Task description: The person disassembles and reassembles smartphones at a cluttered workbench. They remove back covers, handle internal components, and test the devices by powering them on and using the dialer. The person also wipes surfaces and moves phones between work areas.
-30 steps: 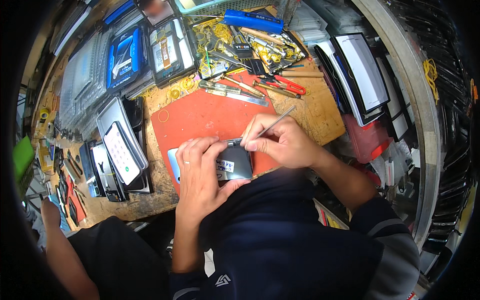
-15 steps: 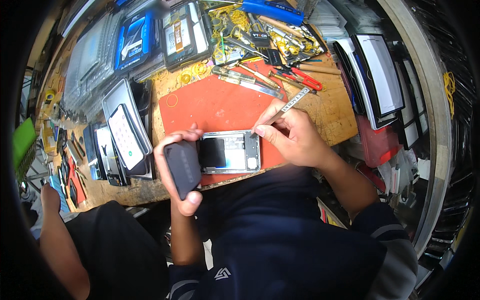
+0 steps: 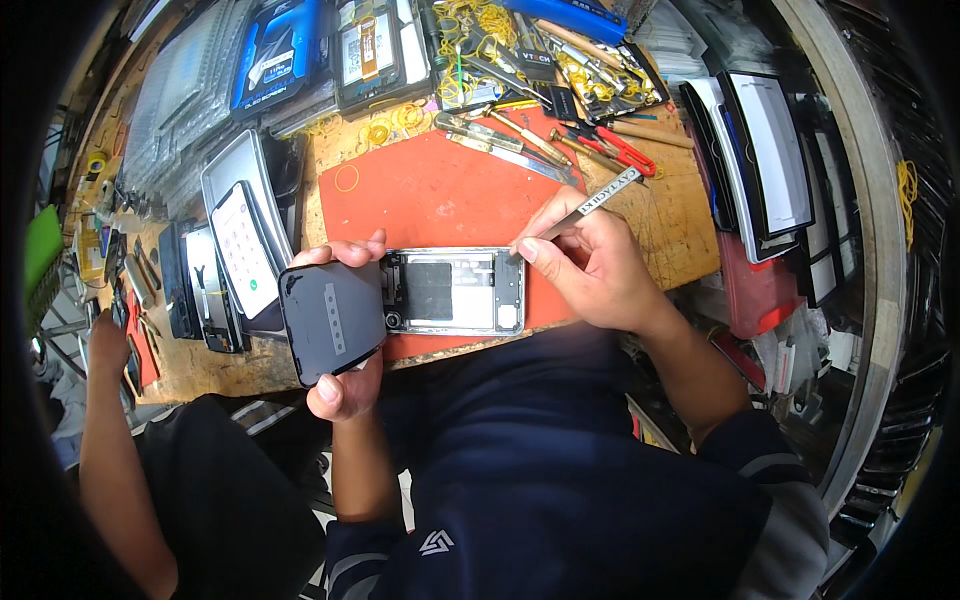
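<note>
An opened phone body (image 3: pixel 465 292) lies on the red mat (image 3: pixel 430 200), its inner parts showing. My left hand (image 3: pixel 342 395) grips the dark screen panel (image 3: pixel 330 322) at its left, tilted, with fingertips on the far edge and thumb at the near edge. My right hand (image 3: pixel 595 270) is closed on a slim flat metal pry tool (image 3: pixel 600 195), whose tip is at the upper right corner of the phone body. Several knives and tools (image 3: pixel 505 140) lie on the back of the mat.
Stacked phones (image 3: pixel 245 245) stand left. Screen boxes (image 3: pixel 265 60) and a cluttered tray of rubber bands and parts (image 3: pixel 480 45) occupy the back. Screen panels (image 3: pixel 765 150) line the right. Another person's arm (image 3: pixel 120 460) reaches in at lower left.
My left hand has lifted the panel away from the phone and swung it leftward, exposing the inside. My right hand still holds the tool by the phone's right corner.
</note>
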Available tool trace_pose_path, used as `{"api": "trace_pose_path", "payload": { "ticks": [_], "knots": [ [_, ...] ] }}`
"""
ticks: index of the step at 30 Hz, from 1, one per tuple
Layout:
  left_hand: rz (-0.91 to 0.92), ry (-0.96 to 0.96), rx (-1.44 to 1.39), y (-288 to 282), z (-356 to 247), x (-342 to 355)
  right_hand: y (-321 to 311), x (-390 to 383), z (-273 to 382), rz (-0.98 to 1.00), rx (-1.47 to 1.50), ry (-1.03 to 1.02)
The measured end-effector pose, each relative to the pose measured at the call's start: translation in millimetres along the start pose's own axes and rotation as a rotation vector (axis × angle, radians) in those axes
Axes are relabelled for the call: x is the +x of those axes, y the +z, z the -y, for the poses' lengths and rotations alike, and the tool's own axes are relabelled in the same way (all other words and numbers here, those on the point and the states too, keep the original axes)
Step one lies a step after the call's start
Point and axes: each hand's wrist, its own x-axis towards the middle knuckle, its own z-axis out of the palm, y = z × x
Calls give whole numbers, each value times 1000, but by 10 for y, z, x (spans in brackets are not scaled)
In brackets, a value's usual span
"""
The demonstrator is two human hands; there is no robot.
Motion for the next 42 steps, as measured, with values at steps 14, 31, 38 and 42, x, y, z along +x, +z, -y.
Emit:
{"api": "trace_pose_path", "payload": {
  "ticks": [14,31,38,42],
  "knots": [
    [11,83,-87,-46,34,3,-55,-21,48,82,-62,62],
    [-50,92,-218,-60,46,-22,18,-24,1,-14,-54,-4],
    [-34,67,-218,-79,49,-33,30,-32,-32,-28,-59,-44],
    [34,-1,-262,-88,29,-17,46,-39,-3,-57,-86,-101]
  ]
}}
